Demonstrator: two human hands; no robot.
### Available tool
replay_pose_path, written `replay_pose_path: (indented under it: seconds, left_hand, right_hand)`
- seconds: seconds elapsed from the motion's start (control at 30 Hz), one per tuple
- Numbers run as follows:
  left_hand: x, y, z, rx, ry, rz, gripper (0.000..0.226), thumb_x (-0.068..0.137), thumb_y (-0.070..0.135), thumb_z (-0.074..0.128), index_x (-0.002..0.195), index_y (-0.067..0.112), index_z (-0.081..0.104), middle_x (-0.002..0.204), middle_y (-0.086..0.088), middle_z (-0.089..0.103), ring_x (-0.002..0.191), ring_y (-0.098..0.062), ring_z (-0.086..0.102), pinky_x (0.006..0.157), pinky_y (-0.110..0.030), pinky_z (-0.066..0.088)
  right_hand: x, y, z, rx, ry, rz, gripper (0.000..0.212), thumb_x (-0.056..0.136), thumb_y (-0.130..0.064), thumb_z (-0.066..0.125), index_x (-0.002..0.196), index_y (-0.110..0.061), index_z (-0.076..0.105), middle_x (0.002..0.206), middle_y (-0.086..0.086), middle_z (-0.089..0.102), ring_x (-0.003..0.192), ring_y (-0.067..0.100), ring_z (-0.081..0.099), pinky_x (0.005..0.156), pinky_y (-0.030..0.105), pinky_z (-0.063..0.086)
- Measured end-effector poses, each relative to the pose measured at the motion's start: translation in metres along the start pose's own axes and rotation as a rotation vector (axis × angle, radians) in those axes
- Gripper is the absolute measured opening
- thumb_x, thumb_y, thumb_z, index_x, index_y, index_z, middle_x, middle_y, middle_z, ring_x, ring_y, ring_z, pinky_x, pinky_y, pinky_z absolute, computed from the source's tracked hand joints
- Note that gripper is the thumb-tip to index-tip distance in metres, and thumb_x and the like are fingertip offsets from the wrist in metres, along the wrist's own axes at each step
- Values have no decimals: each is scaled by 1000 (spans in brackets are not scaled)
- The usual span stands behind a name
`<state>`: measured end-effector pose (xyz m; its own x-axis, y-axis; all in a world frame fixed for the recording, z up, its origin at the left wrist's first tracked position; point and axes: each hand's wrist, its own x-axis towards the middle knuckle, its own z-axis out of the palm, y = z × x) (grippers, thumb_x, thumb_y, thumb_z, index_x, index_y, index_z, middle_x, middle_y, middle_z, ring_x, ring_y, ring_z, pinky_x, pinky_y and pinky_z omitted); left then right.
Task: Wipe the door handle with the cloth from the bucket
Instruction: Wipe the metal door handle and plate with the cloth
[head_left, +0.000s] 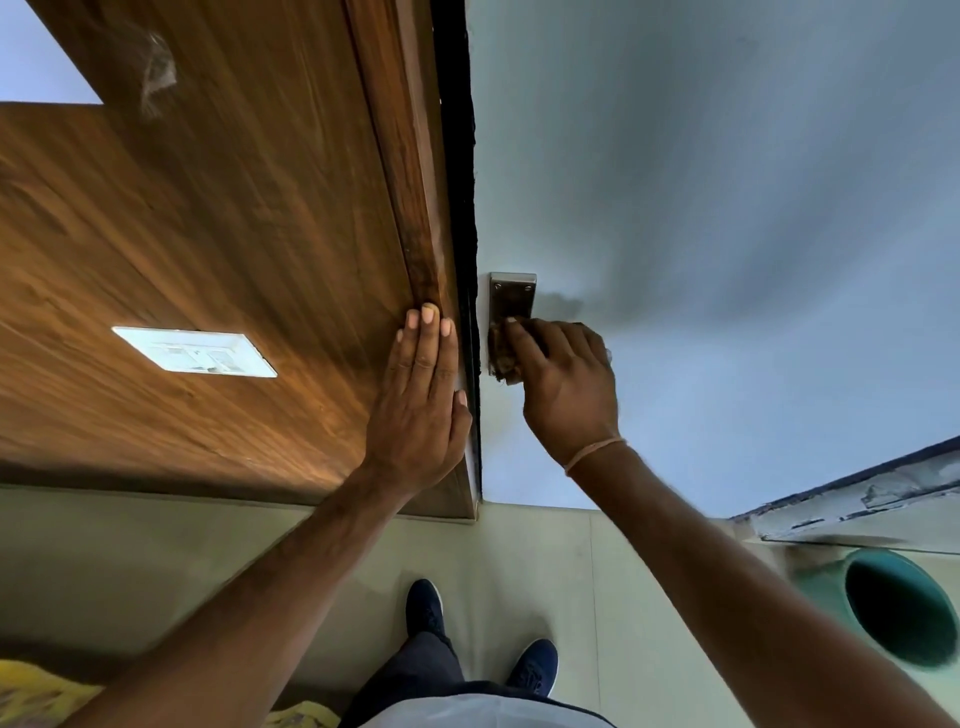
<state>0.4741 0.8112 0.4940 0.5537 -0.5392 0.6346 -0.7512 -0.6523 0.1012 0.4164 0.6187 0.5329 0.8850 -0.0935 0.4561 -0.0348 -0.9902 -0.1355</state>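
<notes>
The metal door handle plate (511, 296) is fixed to the pale blue-grey door (727, 234), close to its left edge. My right hand (566, 384) presses a brownish cloth (503, 358) against the lower part of the handle, which it hides. My left hand (423, 405) lies flat with fingers together on the wooden panel (208, 234), beside the dark door gap. A green bucket (893, 608) stands on the floor at the lower right.
A white switch plate (195, 352) is set in the wooden panel. My two dark shoes (426, 605) stand on the pale tiled floor (545, 571). Yellow fabric (36, 696) shows at the bottom left. A worn ledge (857, 499) runs above the bucket.
</notes>
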Motion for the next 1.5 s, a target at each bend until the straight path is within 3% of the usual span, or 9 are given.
replay_pose_path:
  seconds: [0.17, 0.33, 0.43, 0.6, 0.77, 0.93, 1.17, 1.37, 1.5]
  left_hand:
    - [0, -1, -1, 1, -5, 9, 69, 108, 22, 39, 168, -4, 17, 177, -24, 10, 167, -40, 14, 136, -54, 21]
    - [1, 0, -4, -5, -3, 12, 70, 107, 21, 38, 168, -4, 15, 177, -25, 10, 167, -42, 15, 135, -55, 23]
    - [0, -4, -6, 8, -15, 27, 69, 108, 21, 38, 168, -4, 17, 177, -24, 12, 167, -41, 15, 136, -53, 22]
    - [0, -4, -8, 21, -27, 27, 68, 106, 19, 40, 167, -6, 22, 177, -26, 15, 167, -40, 14, 137, -51, 19]
    - [0, -6, -6, 25, -25, 26, 68, 106, 18, 43, 166, -6, 22, 177, -26, 16, 167, -40, 14, 137, -51, 18]
    - [0, -10, -3, 26, -16, 47, 70, 107, 20, 41, 168, -3, 17, 178, -22, 10, 168, -38, 10, 137, -51, 17]
    - [-1, -6, 4, 4, 7, 19, 68, 109, 23, 38, 168, -4, 17, 178, -22, 7, 168, -38, 11, 137, -52, 20]
    - [-1, -5, 6, -3, 20, 28, 72, 108, 21, 38, 169, -2, 9, 179, -21, 1, 168, -38, 8, 137, -52, 17]
    - [-1, -5, 6, -13, 16, 22, 70, 107, 20, 39, 168, -4, 13, 177, -24, 8, 168, -39, 10, 137, -53, 19]
  right_hand:
    - [-10, 28, 4, -105, 65, -171, 57, 94, -1, 55, 150, -15, 58, 139, 14, 66, 121, 39, 61, 103, 48, 45]
    - [14, -2, 17, -151, 36, -420, 31, 105, -15, 51, 126, -17, 74, 128, 10, 71, 127, 38, 60, 107, 48, 45]
    - [20, -1, 16, -187, -11, -469, 32, 105, -15, 48, 125, -16, 72, 128, 9, 69, 130, 38, 57, 110, 47, 44]
    - [7, 26, 6, -71, 31, -228, 49, 95, -9, 56, 143, -14, 61, 138, 13, 65, 118, 39, 62, 99, 48, 48]
    - [-5, 11, 10, -24, 136, -9, 53, 88, -7, 60, 141, -9, 64, 129, 18, 66, 111, 40, 59, 98, 48, 45]
    - [6, -20, 22, -23, 140, -112, 44, 102, -15, 43, 139, -7, 66, 134, 18, 66, 120, 41, 59, 106, 52, 46]
    - [-12, 26, 10, -24, 147, 28, 52, 89, -12, 63, 141, -2, 63, 124, 18, 67, 108, 41, 60, 98, 48, 47]
    - [5, -20, 22, 0, 133, -101, 47, 106, -18, 32, 135, -7, 67, 130, 19, 67, 116, 43, 61, 106, 54, 46]
    - [4, 18, 12, -17, 34, -165, 47, 92, -18, 57, 138, -7, 64, 130, 16, 66, 112, 41, 60, 98, 51, 50]
